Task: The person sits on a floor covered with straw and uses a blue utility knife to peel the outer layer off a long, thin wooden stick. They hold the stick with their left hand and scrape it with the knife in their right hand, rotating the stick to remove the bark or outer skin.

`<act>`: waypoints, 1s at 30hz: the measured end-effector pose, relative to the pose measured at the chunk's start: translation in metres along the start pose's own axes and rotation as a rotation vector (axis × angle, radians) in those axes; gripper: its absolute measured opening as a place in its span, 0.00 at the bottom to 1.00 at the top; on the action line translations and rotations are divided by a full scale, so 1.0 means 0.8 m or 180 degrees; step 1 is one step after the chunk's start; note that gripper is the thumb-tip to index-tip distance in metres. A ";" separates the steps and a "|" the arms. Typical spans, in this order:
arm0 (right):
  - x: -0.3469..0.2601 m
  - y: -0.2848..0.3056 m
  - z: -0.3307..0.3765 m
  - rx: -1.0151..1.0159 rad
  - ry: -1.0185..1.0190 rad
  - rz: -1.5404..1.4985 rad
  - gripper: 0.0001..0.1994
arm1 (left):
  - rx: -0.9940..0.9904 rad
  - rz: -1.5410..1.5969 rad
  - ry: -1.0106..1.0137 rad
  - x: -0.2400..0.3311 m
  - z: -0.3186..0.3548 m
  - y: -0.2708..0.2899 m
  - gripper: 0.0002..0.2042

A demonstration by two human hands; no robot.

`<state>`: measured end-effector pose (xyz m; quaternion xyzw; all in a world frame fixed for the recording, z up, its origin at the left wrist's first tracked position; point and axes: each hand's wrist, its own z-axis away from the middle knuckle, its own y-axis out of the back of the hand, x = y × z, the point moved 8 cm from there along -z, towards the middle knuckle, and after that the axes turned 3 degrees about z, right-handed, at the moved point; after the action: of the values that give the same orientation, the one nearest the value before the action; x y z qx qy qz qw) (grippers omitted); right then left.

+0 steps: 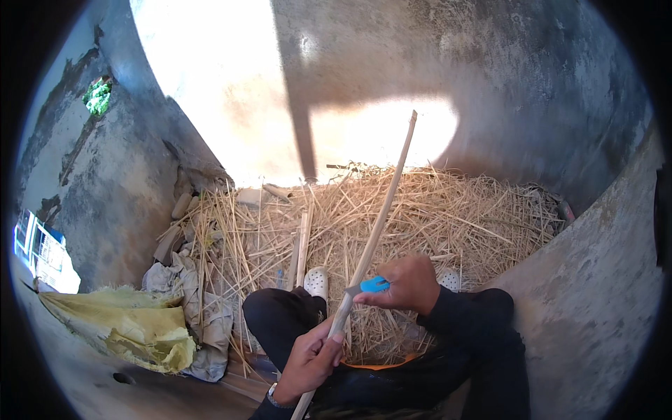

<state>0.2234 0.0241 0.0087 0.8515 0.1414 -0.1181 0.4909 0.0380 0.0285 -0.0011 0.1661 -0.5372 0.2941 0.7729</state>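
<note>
Down between the person's bent knees, a long pale stick (374,227) slants up and away from the lap, its far end rising over the heap of straw (420,217) toward the sunlit wall (231,84). The left hand (308,360) wraps its grip fully closed around the lower part of the stick, thumb pressed along the shaft, which seems to steady it and set its angle so that the upper length stays free. The right hand (406,283) sits a little higher, its grip closed on a small tool with a bright blue handle (373,284), held right against the stick; the tip appears to touch the wood, though the blade itself is too small to make out. Holding the stick low with one hand and the tool just above it keeps both hands close together and the work over the lap, likely for control. White shoes (317,282) peek out past the dark trouser legs, at the edge of the straw. To the person's left lie a crumpled yellow sack (133,325) and grey cloth (203,315) on the floor, with a few flat wooden pieces (302,248) resting among the straw, well apart from the hands.
</note>
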 end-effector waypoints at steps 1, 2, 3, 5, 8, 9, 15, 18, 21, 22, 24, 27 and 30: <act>0.017 0.000 -0.004 0.0102 -0.0232 0.0018 0.35 | 0.0017 -0.0043 -0.0016 0.001 0.000 -0.001 0.20; 0.042 0.005 -0.012 0.0179 -0.0444 0.0067 0.35 | 0.0028 -0.0048 -0.0050 0.001 0.001 -0.003 0.20; 0.057 0.009 -0.017 0.0256 -0.0654 0.0114 0.35 | 0.0019 -0.0022 -0.0045 -0.002 0.001 -0.002 0.21; 0.037 -0.001 -0.012 0.0011 -0.0500 -0.0087 0.35 | -0.0036 0.0026 -0.0075 -0.004 -0.003 -0.001 0.21; 0.005 -0.005 0.003 0.0065 0.0007 0.0034 0.35 | -0.0014 -0.0065 -0.0123 -0.002 -0.007 -0.003 0.22; 0.013 -0.005 0.001 0.0118 -0.0026 0.0071 0.35 | 0.0053 -0.0117 -0.0160 -0.002 -0.006 0.000 0.22; 0.122 0.016 -0.017 0.0344 -0.1371 0.0610 0.37 | 0.0079 -0.0327 -0.0278 0.001 -0.002 -0.005 0.21; 0.134 0.012 -0.021 0.0073 -0.1320 0.0418 0.37 | -0.0029 -0.0024 -0.0032 -0.019 0.005 -0.007 0.22; 0.019 -0.011 0.006 0.0109 -0.0265 -0.0106 0.38 | -0.0029 -0.0030 -0.0174 -0.007 -0.009 -0.001 0.23; 0.026 -0.008 0.003 0.0168 -0.0330 0.0003 0.38 | 0.0005 -0.0101 -0.0252 -0.001 -0.011 -0.002 0.23; 0.036 -0.010 -0.003 0.0225 -0.0440 0.0107 0.37 | 0.0174 -0.0236 -0.0325 0.004 0.001 0.002 0.23; 0.092 -0.012 -0.022 -0.0048 -0.1214 0.0273 0.36 | 0.0275 -0.0378 -0.0357 -0.002 0.001 0.009 0.23; 0.027 -0.019 -0.003 -0.0027 -0.0565 -0.0199 0.36 | 0.0237 -0.0433 -0.0370 -0.002 -0.003 0.011 0.22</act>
<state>0.2383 0.0362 -0.0094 0.8308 0.1244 -0.2078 0.5011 0.0340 0.0363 -0.0041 0.2476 -0.5574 0.2505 0.7519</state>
